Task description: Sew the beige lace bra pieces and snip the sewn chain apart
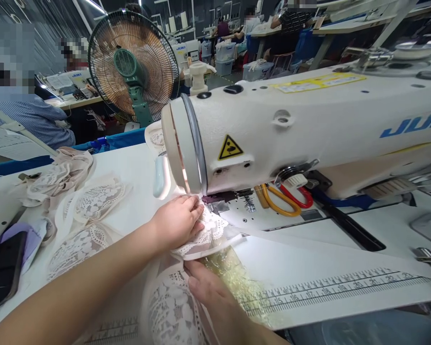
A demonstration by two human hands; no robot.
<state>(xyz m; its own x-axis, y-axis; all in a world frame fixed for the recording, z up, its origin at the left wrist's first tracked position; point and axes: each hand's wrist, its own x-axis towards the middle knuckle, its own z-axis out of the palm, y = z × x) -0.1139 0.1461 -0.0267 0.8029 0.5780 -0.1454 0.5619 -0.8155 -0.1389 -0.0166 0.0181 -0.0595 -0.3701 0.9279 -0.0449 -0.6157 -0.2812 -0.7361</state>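
Note:
A white lace bra piece (213, 227) lies under the head of a white sewing machine (244, 134). Over it, close to the needle area, my left hand (179, 223) rests with its fingers bent and pressed onto the lace. My right hand (210, 285) is nearer to me, at the lower edge of the same piece, with its fingertips closed at the pale band and partly hidden by it. Another lace cup (172, 306) hangs toward me, left of the right hand. The needle and presser foot are hidden behind the machine head and my left fingers.
More lace bra pieces (98, 199) lie at the left, beside a dark phone (3, 270). Yellow-handled scissors (282, 201) lie under the machine arm. A printed ruler (326, 290) runs along the table's front. Behind stand a fan (132, 67) and a person in a striped sleeve (36, 117).

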